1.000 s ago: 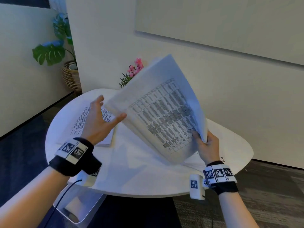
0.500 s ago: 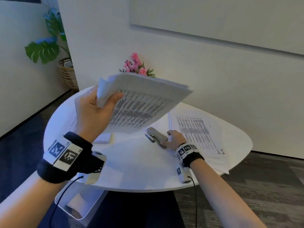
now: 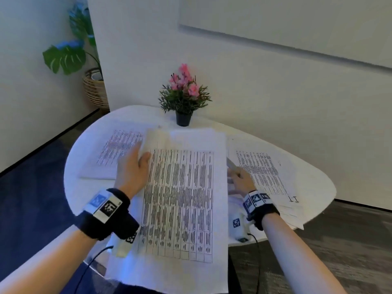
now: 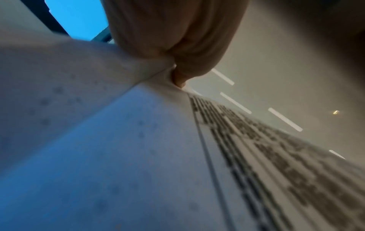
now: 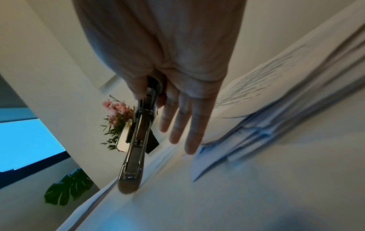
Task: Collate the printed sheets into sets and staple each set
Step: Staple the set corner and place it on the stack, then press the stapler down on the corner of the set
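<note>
The fingers (image 3: 135,153) of the left hand (image 3: 132,172) pinch the upper left corner of the collated set (image 3: 180,198), thumb on the printed face and the rest hidden beneath it, as the left wrist view confirms, where a fingertip (image 4: 178,81) nips the paper's edge. Farthest left on the white desk (image 3: 89,198) lies a flat pile of printed sheets (image 3: 118,149), untouched. The held set comes next, its long axis running away from the person toward the potted pink flowers (image 3: 184,90) at the desk's far edge, its near end hanging out past the desk rim. Right of it, the right hand (image 3: 241,179) grasps the stapler (image 5: 136,140), thumb and index finger curled round its rear while the other three fingers (image 5: 183,125) stretch out loose; the stapler's nose points forward along the right edge of the set. Farthest right rests another stack of sheets (image 3: 261,168), fanned unevenly. My judgement is that the coming move turns on this: the corner to be stapled sits to the left and ahead of the stapler, already pinned by the left hand, so the right hand is the one that must cross over the page's top margin; the risk is the sheets slipping out of square before the stapler bites
</note>
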Tool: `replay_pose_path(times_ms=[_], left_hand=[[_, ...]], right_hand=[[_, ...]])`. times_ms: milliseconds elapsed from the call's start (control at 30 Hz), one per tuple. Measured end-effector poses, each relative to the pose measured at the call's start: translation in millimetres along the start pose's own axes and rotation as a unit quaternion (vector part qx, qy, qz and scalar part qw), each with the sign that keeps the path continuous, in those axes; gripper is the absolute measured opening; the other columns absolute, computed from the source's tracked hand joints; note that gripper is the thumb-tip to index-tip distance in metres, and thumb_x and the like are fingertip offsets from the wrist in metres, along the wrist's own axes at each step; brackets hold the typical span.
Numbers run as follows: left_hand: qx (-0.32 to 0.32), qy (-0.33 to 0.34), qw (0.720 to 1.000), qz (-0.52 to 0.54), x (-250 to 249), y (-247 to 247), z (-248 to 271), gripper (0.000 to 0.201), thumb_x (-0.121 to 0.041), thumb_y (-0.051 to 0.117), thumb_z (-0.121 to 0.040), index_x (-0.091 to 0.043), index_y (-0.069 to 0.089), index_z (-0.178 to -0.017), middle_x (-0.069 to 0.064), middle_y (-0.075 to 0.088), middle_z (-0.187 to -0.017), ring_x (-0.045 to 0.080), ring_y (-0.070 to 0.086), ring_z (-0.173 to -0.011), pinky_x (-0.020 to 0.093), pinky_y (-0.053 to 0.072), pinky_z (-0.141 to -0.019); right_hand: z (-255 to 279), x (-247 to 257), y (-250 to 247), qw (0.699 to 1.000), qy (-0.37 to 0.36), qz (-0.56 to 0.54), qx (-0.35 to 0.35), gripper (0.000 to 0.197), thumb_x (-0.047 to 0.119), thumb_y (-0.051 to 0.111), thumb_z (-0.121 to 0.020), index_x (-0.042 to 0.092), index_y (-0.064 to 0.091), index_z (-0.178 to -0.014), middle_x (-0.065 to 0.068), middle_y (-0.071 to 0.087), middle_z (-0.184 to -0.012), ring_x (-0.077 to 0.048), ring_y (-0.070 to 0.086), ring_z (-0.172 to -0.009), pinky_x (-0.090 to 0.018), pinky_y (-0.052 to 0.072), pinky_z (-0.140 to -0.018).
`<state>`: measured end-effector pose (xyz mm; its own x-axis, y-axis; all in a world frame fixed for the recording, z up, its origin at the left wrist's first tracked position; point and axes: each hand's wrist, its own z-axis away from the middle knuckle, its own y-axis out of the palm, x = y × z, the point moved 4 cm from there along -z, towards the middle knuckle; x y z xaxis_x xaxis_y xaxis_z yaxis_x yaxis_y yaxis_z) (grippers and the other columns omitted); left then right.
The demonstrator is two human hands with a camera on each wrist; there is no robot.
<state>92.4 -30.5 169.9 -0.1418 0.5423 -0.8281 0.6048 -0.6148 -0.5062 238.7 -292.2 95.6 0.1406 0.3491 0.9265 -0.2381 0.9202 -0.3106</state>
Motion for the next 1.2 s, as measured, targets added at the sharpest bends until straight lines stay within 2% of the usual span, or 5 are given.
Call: replay_pose_path(times_ms=[133, 400, 567, 767, 1200], left_hand=[[0.082, -0.037, 0.995, -0.046, 46, 33, 3, 0.037, -0.011, 0.042, -0.100, -0.007, 0.042, -0.137, 0.014, 0.063, -0.103, 0.012, 0.054, -0.068, 0.015, 0.038, -0.059], [0.174, -0.109, 0.976, -0.071, 81, 69, 0, 0.060, 0.006, 0.042, -0.093, -0.009, 0.020, -0.147, 0.024, 0.056, -0.121, 0.036, 0.056, -0.103, 0.035, 0.042, -0.080], [0.208, -0.073, 0.970, -0.105, 74, 83, 7, 0.095, 0.010, 0.046, -0.088, -0.024, -0.017, -0.150, 0.012, 0.053, -0.086, 0.021, 0.051, -0.067, 0.030, 0.042, -0.063], [0.284, -0.054, 0.955, -0.075, 64, 98, 22, 0.087, 0.007, 0.040, -0.090, -0.036, -0.004, -0.151, 0.018, 0.045, -0.142, 0.014, 0.053, -0.059, 0.019, 0.042, -0.053], [0.311, -0.103, 0.941, -0.080, 71, 94, 31, 0.080, 0.005, 0.045, -0.089, -0.031, 0.011, -0.151, 0.017, 0.054, -0.127, 0.032, 0.056, -0.108, 0.027, 0.044, -0.076]], right_hand=[[5, -10, -10, 0.997, -0.021, -0.055, -0.040, 0.016, 0.026, 0.049, -0.098, 0.016, 0.051, -0.111, -0.001, 0.066, -0.115, -0.021, 0.067, -0.096, -0.053, 0.056, -0.073], [26, 28, -38, 0.981, -0.114, -0.127, -0.093, 0.024, 0.029, 0.045, -0.100, 0.011, 0.050, -0.115, -0.004, 0.070, -0.109, -0.025, 0.069, -0.089, -0.043, 0.055, -0.071], [47, 56, -61, 0.991, -0.133, -0.022, -0.001, 0.012, 0.025, 0.048, -0.098, 0.015, 0.054, -0.096, -0.007, 0.074, -0.091, -0.023, 0.068, -0.077, -0.035, 0.050, -0.063], [51, 35, -30, 0.931, -0.143, 0.320, 0.106, 0.023, 0.034, 0.050, -0.096, 0.012, 0.057, -0.093, 0.000, 0.069, -0.087, -0.020, 0.066, -0.079, -0.039, 0.052, -0.073], [59, 11, 66, 0.821, -0.168, 0.526, 0.145, 0.021, 0.027, 0.042, -0.097, 0.010, 0.049, -0.106, -0.005, 0.059, -0.093, -0.022, 0.058, -0.077, -0.034, 0.050, -0.067]])
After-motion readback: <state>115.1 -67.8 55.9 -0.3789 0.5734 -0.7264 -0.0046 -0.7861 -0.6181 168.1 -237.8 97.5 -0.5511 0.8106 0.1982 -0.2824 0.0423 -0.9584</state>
